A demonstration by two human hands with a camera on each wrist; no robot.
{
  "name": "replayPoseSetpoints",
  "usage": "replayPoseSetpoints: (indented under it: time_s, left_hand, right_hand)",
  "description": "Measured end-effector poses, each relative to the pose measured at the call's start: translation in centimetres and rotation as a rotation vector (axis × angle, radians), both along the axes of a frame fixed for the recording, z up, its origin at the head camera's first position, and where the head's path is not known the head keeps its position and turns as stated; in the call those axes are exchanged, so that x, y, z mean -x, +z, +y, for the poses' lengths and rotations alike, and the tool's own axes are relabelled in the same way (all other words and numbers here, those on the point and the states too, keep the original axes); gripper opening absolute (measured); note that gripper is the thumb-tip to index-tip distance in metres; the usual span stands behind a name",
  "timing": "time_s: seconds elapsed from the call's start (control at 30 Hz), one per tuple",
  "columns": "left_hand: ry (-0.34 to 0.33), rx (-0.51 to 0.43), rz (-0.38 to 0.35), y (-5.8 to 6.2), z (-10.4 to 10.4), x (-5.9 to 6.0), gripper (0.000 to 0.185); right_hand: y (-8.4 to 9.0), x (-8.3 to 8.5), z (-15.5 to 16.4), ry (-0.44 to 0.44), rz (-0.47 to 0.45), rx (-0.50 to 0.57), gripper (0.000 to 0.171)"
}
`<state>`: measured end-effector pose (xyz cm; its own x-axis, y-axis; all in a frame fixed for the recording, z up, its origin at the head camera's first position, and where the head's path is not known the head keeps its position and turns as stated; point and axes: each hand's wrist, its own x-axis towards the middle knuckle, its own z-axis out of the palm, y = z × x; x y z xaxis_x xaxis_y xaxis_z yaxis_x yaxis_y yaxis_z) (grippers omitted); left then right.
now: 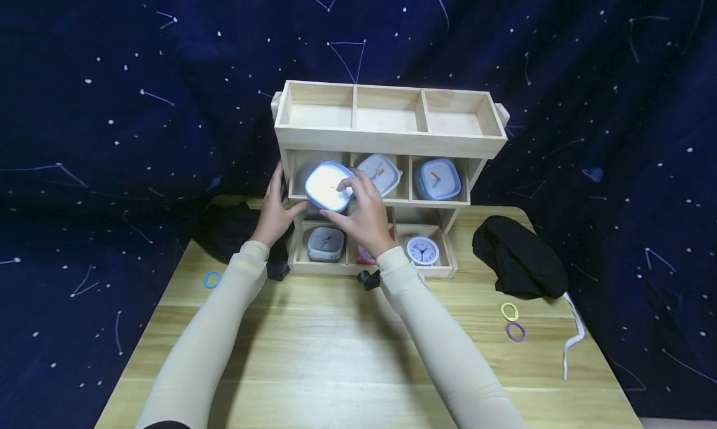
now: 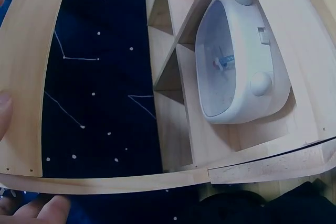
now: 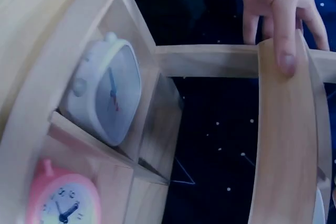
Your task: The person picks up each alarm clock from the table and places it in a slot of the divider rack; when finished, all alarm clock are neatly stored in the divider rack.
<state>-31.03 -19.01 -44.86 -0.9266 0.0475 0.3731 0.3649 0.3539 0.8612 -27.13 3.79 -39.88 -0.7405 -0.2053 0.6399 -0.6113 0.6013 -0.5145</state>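
A blue-rimmed alarm clock [image 1: 325,189] sits at the left compartment of the middle tier of a wooden shelf [image 1: 392,144]. My right hand [image 1: 366,220] holds this clock, thumb low and fingers over its face. At the shelf's left side, my left hand [image 1: 274,211] grips the wood; its thumb lies on the front board and its fingers go behind the side panel, as the right wrist view shows. A white alarm clock [image 1: 379,174] and another blue alarm clock [image 1: 439,179] stand in the same tier. Only a sliver of the held clock [image 3: 319,211] shows in the right wrist view.
The bottom tier has a grey-white clock [image 1: 326,243], a pink clock [image 3: 65,200] and a round white clock [image 1: 422,251]. Black cloth [image 1: 518,258] lies at the right, near yellow [image 1: 509,311] and purple rings [image 1: 515,331]. A blue ring [image 1: 211,279] lies left.
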Motion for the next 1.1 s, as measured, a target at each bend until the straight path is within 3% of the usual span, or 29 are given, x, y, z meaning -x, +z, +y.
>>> replayPoseSetpoints:
  time_s: [0.17,0.47,0.83,1.1]
  left_hand:
    - [-0.002,-0.003,0.020,-0.2,0.2,0.0,0.113]
    - [0.009,0.019,0.033,-0.1,0.7,-0.2,0.111]
    - [0.011,0.033,0.027,0.0,1.0,-0.5,0.110]
    - [0.008,0.022,0.032,-0.1,1.3,-0.3,0.111]
  right_hand:
    - [0.7,1.9,-1.1,-0.082,-0.002,-0.057,0.054]
    - [1.5,4.2,-2.4,-0.149,-0.032,-0.255,0.054]
    - [0.9,4.3,-2.9,-0.174,-0.049,-0.351,0.049]
    - [0.8,4.3,-2.4,-0.157,-0.076,-0.370,0.028]
